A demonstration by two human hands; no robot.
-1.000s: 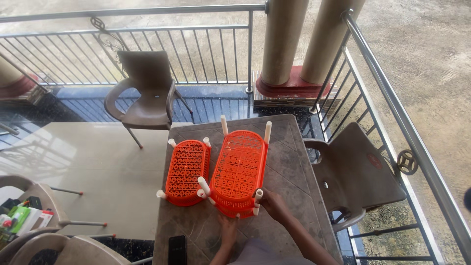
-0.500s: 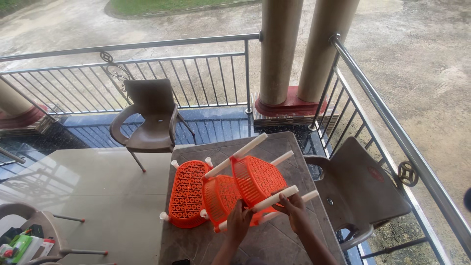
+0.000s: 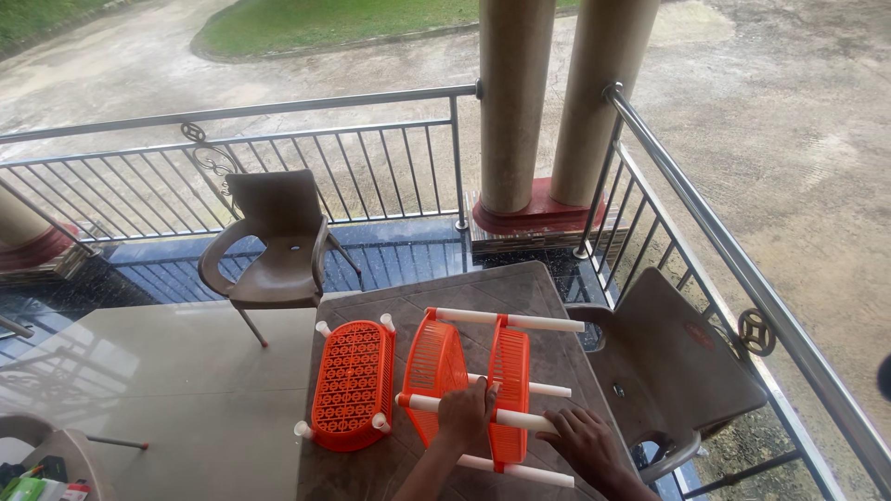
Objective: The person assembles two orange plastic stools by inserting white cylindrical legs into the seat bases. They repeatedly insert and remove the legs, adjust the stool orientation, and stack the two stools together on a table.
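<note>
orange plastic rack (image 3: pixel 469 385) of two perforated oval trays joined by white tubes (image 3: pixel 506 320) lies on its side on the brown table (image 3: pixel 520 288), trays standing on edge, tubes running toward 3 o'clock. the left hand (image 3: pixel 466 416) is closed over the white tube near the table's near edge, between the two trays, fingers curled round it. the right hand (image 3: pixel 585 441) sits just at 3 o'clock of the left, fingers spread and lying on the same tube where it leaves the right-hand tray; whether it grips or only rests there i cannot tell. a third orange tray (image 3: pixel 351 383), alone, lies flat on the table at 9 o'clock of the rack, near but apart from it, with short white stubs at its corners. a brown plastic chair (image 3: pixel 269 246) stands at 11 o'clock on the tiled floor, a second brown chair (image 3: pixel 673 357) at 3 o'clock against the table. steel railing (image 3: pixel 325 158) runs round the balcony, with two round pillars (image 3: pixel 548 93) at 12 o'clock and wet pavement beyond
</note>
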